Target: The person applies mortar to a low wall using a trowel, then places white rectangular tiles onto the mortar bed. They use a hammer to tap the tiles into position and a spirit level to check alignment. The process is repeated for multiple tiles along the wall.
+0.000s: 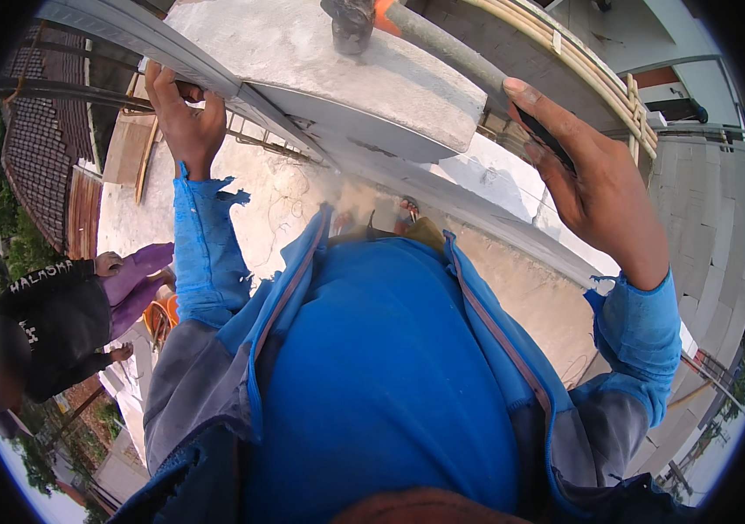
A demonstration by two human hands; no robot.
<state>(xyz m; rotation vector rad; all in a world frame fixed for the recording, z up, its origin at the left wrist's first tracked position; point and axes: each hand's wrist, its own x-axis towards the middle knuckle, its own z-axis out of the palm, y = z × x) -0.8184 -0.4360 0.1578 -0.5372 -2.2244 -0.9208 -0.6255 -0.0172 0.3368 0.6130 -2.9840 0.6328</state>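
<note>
Currently, left hand (187, 122): fingers curled against the near edge of the grey bar (172, 52); cannot tell whether clamped
Right hand (595, 170): closed around the mallet's dark grip, beyond the block's right end
Mallet (448, 45): black head over the block's top, handle slanting along its far edge; contact unclear
Block (311, 74): pale, left corner beside the bar
Person (54, 301): off left, black top, purple trousers

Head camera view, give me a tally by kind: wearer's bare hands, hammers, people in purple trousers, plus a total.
Bare hands, the left hand and right hand: 2
Hammer: 1
Person in purple trousers: 1
Total: 4
</note>
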